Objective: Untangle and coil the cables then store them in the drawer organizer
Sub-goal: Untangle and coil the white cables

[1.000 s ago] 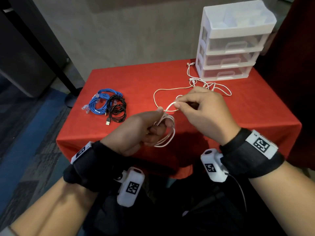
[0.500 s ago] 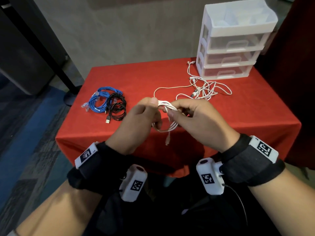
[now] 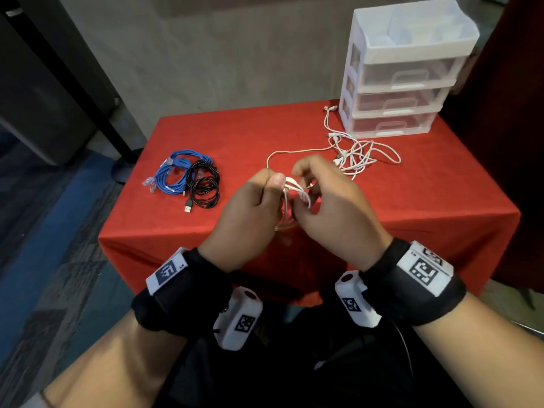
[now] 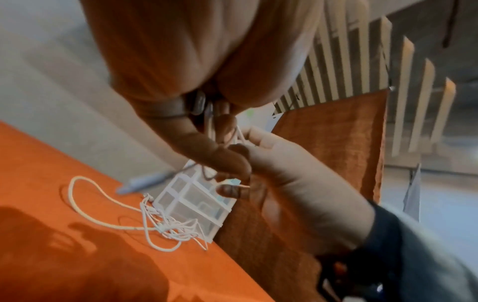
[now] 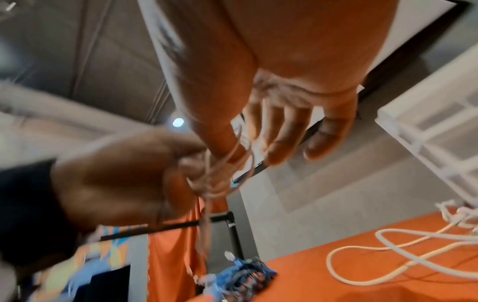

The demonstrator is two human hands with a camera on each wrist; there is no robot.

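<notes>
Above the table's front edge, my left hand [image 3: 272,189] grips a small coil of white cable [image 3: 287,201] between thumb and fingers. Close against it, my right hand [image 3: 307,187] pinches a loose strand of the same cable; its fingers are curled over the coil. In the right wrist view the strands cross the left hand's fingertips [image 5: 191,165], and this view is blurred. More white cables [image 3: 357,156] lie tangled on the red table [image 3: 426,201] in front of the drawer organizer [image 3: 403,72], whose three drawers are closed.
A coiled blue cable [image 3: 173,175] and a coiled black cable [image 3: 204,185] lie together at the table's left. One white strand [image 3: 294,151] runs from the tangle toward my hands. A black pole base [image 3: 123,169] stands on the floor beyond the left corner.
My hands have come together and lifted slightly. The right hand has brought the strand round the coil, and the cable end that hung below the hands is now up by its fingers.
</notes>
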